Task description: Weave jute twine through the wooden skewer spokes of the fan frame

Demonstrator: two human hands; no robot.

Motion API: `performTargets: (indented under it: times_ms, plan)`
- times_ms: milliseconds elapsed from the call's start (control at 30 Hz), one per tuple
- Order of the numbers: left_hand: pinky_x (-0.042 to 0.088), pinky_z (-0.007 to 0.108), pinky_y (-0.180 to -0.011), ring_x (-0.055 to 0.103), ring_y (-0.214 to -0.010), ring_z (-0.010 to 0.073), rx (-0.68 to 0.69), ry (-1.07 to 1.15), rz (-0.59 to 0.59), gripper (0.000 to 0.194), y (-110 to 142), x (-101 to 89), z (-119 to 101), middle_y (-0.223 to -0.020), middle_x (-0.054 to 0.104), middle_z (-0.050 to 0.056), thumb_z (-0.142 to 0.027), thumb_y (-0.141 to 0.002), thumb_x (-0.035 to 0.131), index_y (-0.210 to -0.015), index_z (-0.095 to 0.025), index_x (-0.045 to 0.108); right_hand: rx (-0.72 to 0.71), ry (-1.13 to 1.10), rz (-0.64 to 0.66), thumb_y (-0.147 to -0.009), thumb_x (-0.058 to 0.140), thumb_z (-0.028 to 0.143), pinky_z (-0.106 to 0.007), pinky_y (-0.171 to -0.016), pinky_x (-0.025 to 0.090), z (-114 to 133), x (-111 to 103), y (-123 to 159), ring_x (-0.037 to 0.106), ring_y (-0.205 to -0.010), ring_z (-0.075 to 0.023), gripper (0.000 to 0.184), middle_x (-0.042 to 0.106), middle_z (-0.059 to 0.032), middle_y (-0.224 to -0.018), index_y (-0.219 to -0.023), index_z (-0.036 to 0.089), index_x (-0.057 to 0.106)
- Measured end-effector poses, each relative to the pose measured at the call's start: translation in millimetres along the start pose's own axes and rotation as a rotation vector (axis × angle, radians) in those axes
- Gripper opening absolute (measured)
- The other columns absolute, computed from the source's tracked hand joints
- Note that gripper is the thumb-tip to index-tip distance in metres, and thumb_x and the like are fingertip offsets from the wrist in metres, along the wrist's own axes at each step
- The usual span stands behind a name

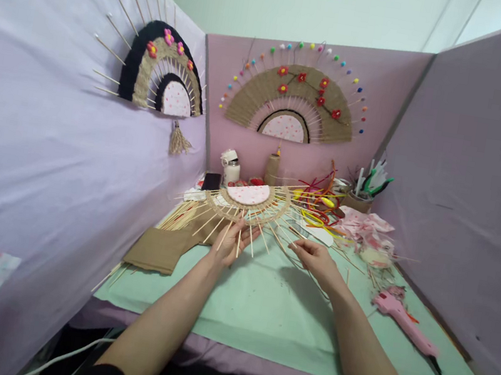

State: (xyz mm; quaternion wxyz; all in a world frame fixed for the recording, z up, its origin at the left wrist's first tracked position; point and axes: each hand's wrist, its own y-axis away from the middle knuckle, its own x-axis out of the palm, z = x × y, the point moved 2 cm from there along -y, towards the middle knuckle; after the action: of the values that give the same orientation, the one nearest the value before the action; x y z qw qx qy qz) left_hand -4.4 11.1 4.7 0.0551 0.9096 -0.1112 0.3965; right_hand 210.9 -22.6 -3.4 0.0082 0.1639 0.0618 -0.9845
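Observation:
Above the table, my left hand (233,240) grips a half-round fan frame (248,195) from below. Thin wooden sticks spread outward from its pink-dotted white centre, and a band of tan twine is woven between them. To the right, my right hand (315,260) is closed, with thumb and fingers pinching a strand of tan twine (280,243). The strand runs from the fan's right side to those fingers, and its loose length trails below the hand. Part of my left fingers is hidden behind the sticks.
A pink glue gun (405,320) lies at right, its black cord running off the front edge. Brown cloth (157,249) and loose sticks (179,214) are at left. Colourful pipe cleaners (323,208), a white bottle (231,170) and a twine spool (272,169) stand behind. Finished fans (293,99) hang on the partitions.

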Motion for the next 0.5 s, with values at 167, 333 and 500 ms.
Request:
performTargets:
  times_ms: [167,333,500]
  plan:
    - [0.045,0.038,-0.094,0.063,-0.096,0.0200,0.085,0.015,-0.040,0.052,-0.6,-0.2,-2.3,-0.106,0.065,0.012,-0.020,-0.082,0.056,-0.132,-0.019,0.040,-0.002,-0.064,0.264,-0.073,0.059,0.051,-0.022,-0.046,0.025,7.8,5.0,7.8,0.035,-0.048,-0.0082,0.037,0.043,0.0037,-0.053,-0.080,0.015,0.063]
    - [0.046,0.036,-0.093,0.063,-0.097,0.0198,0.106,0.009,-0.046,0.053,-1.3,-0.3,-2.7,-0.107,0.065,0.011,-0.022,-0.082,0.056,-0.132,-0.021,0.039,-0.021,-0.219,0.306,-0.074,0.062,0.045,-0.023,-0.049,0.029,9.7,5.9,10.4,0.040,-0.051,-0.0089,0.033,0.047,0.0023,-0.055,-0.085,0.015,0.065]
    - [0.047,0.036,-0.091,0.063,-0.096,0.0201,0.096,0.003,-0.033,0.053,0.6,1.2,-2.5,-0.106,0.066,0.012,-0.021,-0.083,0.055,-0.133,-0.020,0.039,0.001,-0.467,0.212,-0.073,0.065,0.042,-0.022,-0.046,0.026,4.1,5.1,5.4,0.036,-0.048,-0.0066,0.029,0.046,0.0029,-0.055,-0.084,0.015,0.065]
